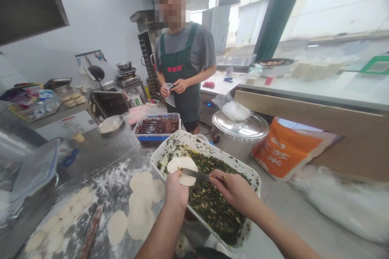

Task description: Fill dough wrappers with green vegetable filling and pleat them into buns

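Observation:
My left hand [177, 191] holds a thin round dough wrapper [176, 164] over a white tub [255, 170] of chopped green filling [219, 204]. In my right hand [229, 186] is a flat metal spatula [194, 175], its blade lying against the wrapper. Whether filling sits under the blade is hard to make out. Left of the tub, more rolled wrappers [138, 214] overlap on the floured steel table. Farther left lie several small dough pieces [67, 214] and a rolling pin [92, 230].
Behind the tub stands a plastic box of dark filling [158, 126]. A co-worker in a green apron [182, 68] faces me, holding a small cup. To the right are a lidded metal pot [240, 127] and an orange sack [282, 149]. A plastic container [36, 170] stands at the left.

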Tool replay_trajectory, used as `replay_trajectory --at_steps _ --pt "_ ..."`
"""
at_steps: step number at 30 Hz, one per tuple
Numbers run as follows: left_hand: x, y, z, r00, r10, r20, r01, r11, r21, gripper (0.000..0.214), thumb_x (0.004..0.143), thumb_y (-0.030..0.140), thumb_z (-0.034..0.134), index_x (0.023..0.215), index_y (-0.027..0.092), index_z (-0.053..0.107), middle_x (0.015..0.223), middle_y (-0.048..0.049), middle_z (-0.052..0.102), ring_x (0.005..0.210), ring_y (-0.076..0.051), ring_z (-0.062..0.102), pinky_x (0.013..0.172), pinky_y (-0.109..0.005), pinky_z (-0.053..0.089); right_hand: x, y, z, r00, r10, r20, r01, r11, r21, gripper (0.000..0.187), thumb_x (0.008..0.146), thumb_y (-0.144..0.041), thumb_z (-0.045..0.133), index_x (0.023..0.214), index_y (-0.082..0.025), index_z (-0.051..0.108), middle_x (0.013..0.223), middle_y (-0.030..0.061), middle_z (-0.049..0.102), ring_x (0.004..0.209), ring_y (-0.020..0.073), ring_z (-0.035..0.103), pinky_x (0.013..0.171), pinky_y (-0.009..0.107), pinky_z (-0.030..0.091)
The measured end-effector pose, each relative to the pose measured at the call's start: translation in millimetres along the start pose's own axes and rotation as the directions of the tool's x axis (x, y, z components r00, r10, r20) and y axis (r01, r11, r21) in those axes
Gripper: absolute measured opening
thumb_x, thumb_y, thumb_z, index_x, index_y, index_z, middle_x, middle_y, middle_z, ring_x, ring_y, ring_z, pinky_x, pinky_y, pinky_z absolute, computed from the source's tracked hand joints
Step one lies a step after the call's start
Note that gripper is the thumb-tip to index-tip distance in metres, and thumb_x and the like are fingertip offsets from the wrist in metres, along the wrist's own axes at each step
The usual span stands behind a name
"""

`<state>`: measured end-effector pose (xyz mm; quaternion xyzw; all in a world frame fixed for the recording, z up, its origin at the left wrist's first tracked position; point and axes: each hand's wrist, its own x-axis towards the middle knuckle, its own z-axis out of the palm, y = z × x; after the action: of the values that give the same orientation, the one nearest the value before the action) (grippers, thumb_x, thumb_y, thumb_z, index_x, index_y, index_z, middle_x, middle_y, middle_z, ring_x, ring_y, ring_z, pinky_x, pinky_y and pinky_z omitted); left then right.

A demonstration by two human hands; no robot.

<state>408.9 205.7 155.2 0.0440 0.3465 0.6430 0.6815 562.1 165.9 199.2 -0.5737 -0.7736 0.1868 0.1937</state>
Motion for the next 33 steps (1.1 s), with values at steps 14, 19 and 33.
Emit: replay_trajectory --at_steps 14,19,33 --pt "-5 8 6.8 0.991 -0.089 -0.098 0.084 0.995 -0.056 0.021 0.067 0.008 0.047 0.086 0.010 0.056 0.078 -0.0086 0.064 0.073 -0.017 0.060 0.073 -0.030 0.048 1 -4 -3 0.999 -0.050 0.010 0.050 0.999 -0.004 0.030 0.084 -0.036 0.027 0.074 -0.022 0.051 0.057 -0.0004 0.055 0.054 0.0133 0.050 0.052 0.022 0.032" --pt "-7 7 10.0 0.987 -0.117 -0.113 0.112 0.992 -0.054 0.019 0.069 0.010 0.048 0.086 0.010 0.057 0.082 -0.0092 0.064 0.076 -0.016 0.060 0.075 -0.029 0.047 1 -11 4 1.000 -0.022 -0.015 0.021 0.996 -0.091 0.030 0.084 -0.035 0.026 0.076 -0.022 0.052 0.058 0.0008 0.056 0.056 0.0143 0.052 0.053 0.023 0.032" --pt "-10 47 -20.4 0.999 0.017 -0.044 -0.018 0.999 -0.029 0.030 0.075 0.012 0.045 0.104 0.011 0.053 0.100 -0.0115 0.061 0.095 -0.020 0.054 0.084 -0.034 0.044 33 34 4 0.979 -0.056 0.198 0.127 0.922 -0.366 0.020 0.069 -0.012 0.042 0.076 -0.021 0.058 0.067 0.0052 0.061 0.064 0.0188 0.055 0.054 0.026 0.033"
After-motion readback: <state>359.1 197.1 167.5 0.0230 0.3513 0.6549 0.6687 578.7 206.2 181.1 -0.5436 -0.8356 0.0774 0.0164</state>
